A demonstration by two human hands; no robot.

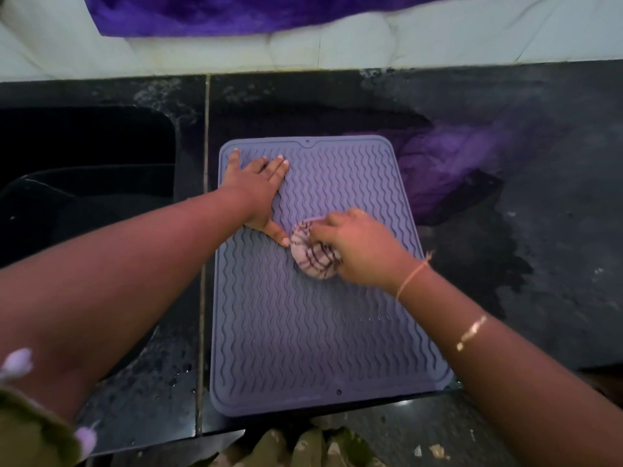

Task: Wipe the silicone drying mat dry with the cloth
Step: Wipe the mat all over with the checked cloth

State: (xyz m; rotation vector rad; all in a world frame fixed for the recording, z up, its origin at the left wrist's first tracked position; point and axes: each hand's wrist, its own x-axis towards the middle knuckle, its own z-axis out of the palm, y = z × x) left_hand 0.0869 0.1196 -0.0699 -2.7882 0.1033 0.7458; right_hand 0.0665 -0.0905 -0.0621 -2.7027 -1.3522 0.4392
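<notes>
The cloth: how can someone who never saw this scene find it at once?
Look at the lilac ridged mat on the dark counter. Near its middle, the right hand presses a bunched cloth. It is pale with dark stripes, unlike the purple fabric beyond.

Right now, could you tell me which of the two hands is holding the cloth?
The right hand, with bracelets on its wrist, grips the bunched striped cloth mid-mat. The left hand lies flat, fingers spread, on the silicone drying mat near its far left corner.

dim, purple-tinted light | soft focus overall | wide-angle bending at edges — faint glare on counter [408, 403]
</notes>
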